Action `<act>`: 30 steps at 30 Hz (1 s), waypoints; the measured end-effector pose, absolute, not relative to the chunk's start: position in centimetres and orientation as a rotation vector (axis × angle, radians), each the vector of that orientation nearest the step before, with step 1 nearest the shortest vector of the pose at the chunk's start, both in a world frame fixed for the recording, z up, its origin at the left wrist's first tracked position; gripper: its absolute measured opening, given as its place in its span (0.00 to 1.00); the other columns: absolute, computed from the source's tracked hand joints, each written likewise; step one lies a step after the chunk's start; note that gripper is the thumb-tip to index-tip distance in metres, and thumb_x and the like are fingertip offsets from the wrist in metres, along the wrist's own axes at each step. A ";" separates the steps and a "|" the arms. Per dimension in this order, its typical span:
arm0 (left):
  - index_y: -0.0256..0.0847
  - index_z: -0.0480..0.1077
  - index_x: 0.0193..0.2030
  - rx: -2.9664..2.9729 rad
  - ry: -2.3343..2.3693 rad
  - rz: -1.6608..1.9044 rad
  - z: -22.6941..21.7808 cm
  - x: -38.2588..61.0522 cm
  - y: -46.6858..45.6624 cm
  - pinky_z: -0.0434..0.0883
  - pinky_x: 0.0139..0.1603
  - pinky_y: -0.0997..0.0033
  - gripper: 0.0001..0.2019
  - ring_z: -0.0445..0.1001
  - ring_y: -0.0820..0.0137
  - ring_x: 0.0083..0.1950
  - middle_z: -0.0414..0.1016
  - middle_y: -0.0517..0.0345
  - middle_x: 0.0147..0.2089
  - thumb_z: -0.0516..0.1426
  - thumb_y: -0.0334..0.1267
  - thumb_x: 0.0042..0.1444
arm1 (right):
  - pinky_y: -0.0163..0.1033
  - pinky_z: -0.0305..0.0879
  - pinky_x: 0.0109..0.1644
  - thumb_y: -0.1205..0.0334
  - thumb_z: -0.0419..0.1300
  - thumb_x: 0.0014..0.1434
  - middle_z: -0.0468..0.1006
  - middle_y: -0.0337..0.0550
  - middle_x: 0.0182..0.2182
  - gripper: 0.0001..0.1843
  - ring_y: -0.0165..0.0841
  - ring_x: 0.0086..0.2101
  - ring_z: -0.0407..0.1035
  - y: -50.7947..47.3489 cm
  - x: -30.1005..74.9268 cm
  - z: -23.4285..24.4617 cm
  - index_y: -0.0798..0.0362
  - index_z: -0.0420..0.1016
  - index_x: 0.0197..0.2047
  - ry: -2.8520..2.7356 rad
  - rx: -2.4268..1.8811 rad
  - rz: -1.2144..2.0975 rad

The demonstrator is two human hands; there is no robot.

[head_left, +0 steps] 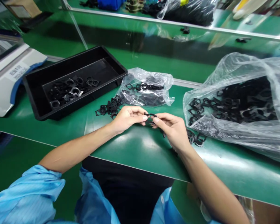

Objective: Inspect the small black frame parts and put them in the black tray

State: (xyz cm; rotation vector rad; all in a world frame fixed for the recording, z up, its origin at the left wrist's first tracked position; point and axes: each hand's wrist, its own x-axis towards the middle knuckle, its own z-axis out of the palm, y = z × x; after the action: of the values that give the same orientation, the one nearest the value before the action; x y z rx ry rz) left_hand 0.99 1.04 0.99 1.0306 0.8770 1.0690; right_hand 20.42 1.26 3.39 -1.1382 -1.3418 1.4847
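Note:
Between both hands, above the green table, is a small black plastic part point(150, 115) with a ring-like outline. My left hand point(128, 119) pinches its left side between thumb and fingers. On the other side, my right hand point(172, 127) closes thumb and fingertips on it. Fingertips cover much of the part. Just beyond my left hand lies a small pile of black plastic parts point(110, 107). More loose black parts point(197, 138) lie beside and partly behind my right hand.
A black tray point(88, 107) with similar parts stands at left, near a white and blue machine point(12, 73). A small clear bag point(151, 79) of parts lies behind my hands. A large open plastic bag point(226, 129) of parts fills the right. A shelf rail point(135, 21) crosses the back.

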 end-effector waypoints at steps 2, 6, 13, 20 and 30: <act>0.34 0.77 0.34 1.048 0.884 1.056 0.9 1.0 1.0 0.77 0.36 0.69 0.14 0.79 0.71 0.29 0.79 0.58 0.31 0.71 0.42 0.48 | 0.37 0.75 0.33 0.48 0.78 0.42 0.80 0.38 0.25 0.19 0.29 0.24 0.72 1.4 20.4 3.2 0.52 0.83 0.31 -1.275 -1.132 1.531; 0.34 0.77 0.38 1.005 0.846 1.027 0.6 1.2 1.0 0.78 0.40 0.67 0.16 0.80 0.71 0.32 0.80 0.56 0.35 0.71 0.43 0.49 | 0.37 0.74 0.33 0.50 0.78 0.43 0.80 0.38 0.25 0.17 0.28 0.23 0.71 1.6 20.6 3.0 0.52 0.83 0.31 -1.198 -1.144 1.607; 0.35 0.77 0.39 0.977 0.824 1.024 0.6 1.3 1.0 0.79 0.41 0.69 0.17 0.80 0.71 0.33 0.81 0.55 0.36 0.71 0.44 0.48 | 0.37 0.74 0.34 0.53 0.79 0.40 0.81 0.37 0.25 0.17 0.28 0.24 0.72 1.6 20.6 3.0 0.52 0.83 0.31 -1.118 -1.147 1.661; 0.34 0.76 0.37 0.973 0.909 1.082 0.7 1.4 1.0 0.78 0.38 0.69 0.18 0.79 0.73 0.31 0.81 0.55 0.35 0.72 0.45 0.46 | 0.38 0.75 0.36 0.53 0.78 0.41 0.84 0.41 0.28 0.16 0.31 0.28 0.76 1.5 20.6 3.1 0.52 0.84 0.32 -1.105 -1.157 1.682; 0.36 0.73 0.36 1.113 0.908 1.099 0.9 1.4 0.8 0.73 0.34 0.76 0.16 0.76 0.76 0.28 0.75 0.62 0.29 0.70 0.44 0.50 | 0.40 0.74 0.35 0.53 0.76 0.45 0.80 0.38 0.22 0.13 0.30 0.24 0.74 1.2 20.7 3.1 0.52 0.85 0.31 -1.228 -1.187 1.521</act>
State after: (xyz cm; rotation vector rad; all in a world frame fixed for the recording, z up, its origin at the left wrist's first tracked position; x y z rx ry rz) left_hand 1.41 0.82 0.90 1.1130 0.9084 1.0991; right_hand 20.72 1.18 3.09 -1.1872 -1.2277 1.5211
